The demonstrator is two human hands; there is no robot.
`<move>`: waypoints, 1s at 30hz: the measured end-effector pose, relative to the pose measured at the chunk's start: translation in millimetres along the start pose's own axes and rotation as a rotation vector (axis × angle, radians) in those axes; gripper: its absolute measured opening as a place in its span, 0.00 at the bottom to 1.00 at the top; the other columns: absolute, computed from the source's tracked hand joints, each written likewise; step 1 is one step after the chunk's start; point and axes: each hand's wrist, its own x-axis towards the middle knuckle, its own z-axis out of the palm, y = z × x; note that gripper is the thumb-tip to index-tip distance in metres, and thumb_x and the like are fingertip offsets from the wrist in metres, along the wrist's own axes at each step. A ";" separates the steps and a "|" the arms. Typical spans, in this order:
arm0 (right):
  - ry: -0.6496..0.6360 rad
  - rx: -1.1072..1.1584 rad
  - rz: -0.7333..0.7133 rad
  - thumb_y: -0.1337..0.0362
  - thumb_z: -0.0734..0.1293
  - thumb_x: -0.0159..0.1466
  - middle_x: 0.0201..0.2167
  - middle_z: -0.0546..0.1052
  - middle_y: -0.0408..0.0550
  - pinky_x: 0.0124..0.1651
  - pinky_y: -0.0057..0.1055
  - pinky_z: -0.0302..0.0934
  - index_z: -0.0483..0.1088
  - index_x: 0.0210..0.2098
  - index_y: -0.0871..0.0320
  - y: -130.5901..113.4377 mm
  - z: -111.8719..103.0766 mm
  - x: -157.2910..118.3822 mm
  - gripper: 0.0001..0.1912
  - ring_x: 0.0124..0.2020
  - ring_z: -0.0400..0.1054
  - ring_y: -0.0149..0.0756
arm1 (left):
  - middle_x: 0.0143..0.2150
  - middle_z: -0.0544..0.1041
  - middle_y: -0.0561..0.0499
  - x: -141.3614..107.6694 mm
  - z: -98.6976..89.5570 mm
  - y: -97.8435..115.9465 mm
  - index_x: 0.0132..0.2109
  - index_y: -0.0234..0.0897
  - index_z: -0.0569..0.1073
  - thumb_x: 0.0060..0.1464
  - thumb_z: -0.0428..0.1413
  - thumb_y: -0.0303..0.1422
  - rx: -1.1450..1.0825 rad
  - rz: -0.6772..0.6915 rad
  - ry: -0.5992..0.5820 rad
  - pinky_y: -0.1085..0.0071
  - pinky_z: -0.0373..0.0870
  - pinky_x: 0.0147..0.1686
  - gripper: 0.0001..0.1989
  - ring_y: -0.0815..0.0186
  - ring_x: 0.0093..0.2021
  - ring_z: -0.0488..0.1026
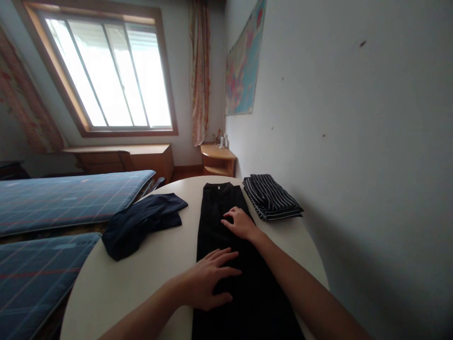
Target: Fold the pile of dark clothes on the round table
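Note:
A black garment (244, 288) lies lengthwise on the round white table (159, 264), narrow like a folded strip, with its collar and a small white label at the far end. My left hand (212, 276) is over its left side, fingers spread and palm down. Farther up, near the collar, my right hand (240, 223) rests on or just above the cloth with its fingers apart. Neither hand grips anything. To the right of the collar sits a folded stack of black-and-white striped cloth (271, 196). A dark navy garment (141, 222) lies crumpled on the table's left.
Blue plaid padded surfaces (71, 198) stand along the left of the table. A white wall (354, 165) runs close on the right, with a map (244, 66) on it. A wooden corner shelf (218, 153) and a low wooden desk (148, 153) stand by the window.

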 end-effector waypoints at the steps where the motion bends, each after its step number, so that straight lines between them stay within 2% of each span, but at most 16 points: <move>1: -0.011 -0.028 0.011 0.54 0.68 0.64 0.46 0.74 0.55 0.55 0.36 0.59 0.77 0.43 0.58 -0.7 2.9 3.4 0.15 0.48 0.68 0.42 | 0.73 0.49 0.44 0.3 1.7 -0.1 0.66 0.48 0.63 0.52 0.62 0.37 0.022 -0.012 -0.020 0.42 0.48 0.66 0.35 0.45 0.71 0.47; 5: -0.008 -0.087 0.057 0.57 0.66 0.65 0.44 0.75 0.54 0.51 0.35 0.60 0.76 0.37 0.58 -3.9 7.8 15.7 0.11 0.47 0.68 0.43 | 0.74 0.44 0.43 0.4 3.7 0.4 0.69 0.49 0.56 0.52 0.61 0.38 0.059 -0.020 -0.039 0.41 0.46 0.66 0.39 0.44 0.72 0.44; 9: 0.018 -0.090 0.116 0.58 0.63 0.68 0.37 0.77 0.50 0.45 0.32 0.60 0.72 0.42 0.56 -7.0 6.0 22.1 0.10 0.41 0.71 0.39 | 0.75 0.40 0.46 0.4 4.8 1.2 0.70 0.51 0.53 0.52 0.61 0.39 0.084 0.006 -0.032 0.39 0.43 0.66 0.42 0.43 0.72 0.39; 12: 0.012 -0.097 0.062 0.60 0.65 0.66 0.36 0.77 0.49 0.45 0.32 0.60 0.70 0.46 0.56 -6.6 9.3 19.4 0.10 0.41 0.70 0.39 | 0.75 0.37 0.45 0.9 6.9 3.1 0.71 0.51 0.50 0.52 0.61 0.40 0.109 -0.002 -0.054 0.36 0.41 0.65 0.44 0.41 0.72 0.37; 16: 0.022 -0.055 -0.033 0.58 0.65 0.66 0.43 0.76 0.51 0.51 0.36 0.60 0.68 0.52 0.57 1.3 14.8 14.1 0.16 0.46 0.68 0.41 | 0.75 0.36 0.44 1.3 8.7 6.1 0.72 0.51 0.48 0.53 0.60 0.44 0.112 -0.027 -0.073 0.34 0.41 0.64 0.44 0.39 0.71 0.36; 20: -0.077 -0.019 -0.084 0.60 0.67 0.64 0.47 0.75 0.54 0.54 0.36 0.60 0.69 0.51 0.60 10.0 7.6 11.8 0.18 0.48 0.68 0.41 | 0.74 0.38 0.42 -1.8 5.2 12.5 0.72 0.48 0.47 0.51 0.60 0.49 0.075 -0.032 -0.144 0.32 0.42 0.63 0.48 0.36 0.71 0.37; 23: -0.164 0.015 -0.123 0.60 0.69 0.62 0.46 0.76 0.55 0.53 0.35 0.61 0.71 0.51 0.62 9.4 -2.5 9.0 0.19 0.47 0.70 0.41 | 0.74 0.45 0.41 -5.8 -0.7 19.0 0.71 0.48 0.51 0.50 0.61 0.50 0.031 -0.012 -0.173 0.32 0.47 0.62 0.47 0.35 0.70 0.42; 25: -0.197 0.037 -0.110 0.59 0.68 0.63 0.45 0.77 0.55 0.51 0.34 0.62 0.72 0.49 0.62 6.0 -7.6 7.4 0.18 0.45 0.71 0.41 | 0.71 0.55 0.43 -6.5 -4.4 19.9 0.70 0.48 0.56 0.52 0.61 0.46 -0.004 -0.007 -0.110 0.38 0.55 0.62 0.41 0.40 0.69 0.52; 27: -0.210 0.052 -0.065 0.57 0.66 0.65 0.43 0.78 0.54 0.48 0.32 0.63 0.73 0.48 0.62 1.8 -9.8 8.1 0.17 0.43 0.72 0.40 | 0.67 0.64 0.45 -4.3 -6.1 14.5 0.66 0.47 0.62 0.56 0.59 0.40 -0.002 -0.040 0.030 0.47 0.60 0.62 0.32 0.48 0.66 0.61; 28: -0.210 0.054 -0.035 0.56 0.65 0.65 0.42 0.79 0.54 0.46 0.32 0.64 0.73 0.48 0.61 -0.4 -9.9 9.7 0.17 0.42 0.73 0.40 | 0.66 0.66 0.46 -2.3 -5.9 9.0 0.65 0.47 0.64 0.57 0.57 0.38 0.023 -0.068 0.109 0.50 0.60 0.63 0.29 0.52 0.65 0.63; 30: -0.206 0.048 0.036 0.55 0.64 0.67 0.40 0.80 0.53 0.43 0.31 0.63 0.73 0.50 0.60 -4.6 -8.7 15.7 0.18 0.40 0.74 0.40 | 0.68 0.63 0.47 2.4 -3.1 -6.2 0.64 0.46 0.65 0.60 0.55 0.36 0.107 -0.134 0.247 0.50 0.56 0.65 0.25 0.52 0.67 0.58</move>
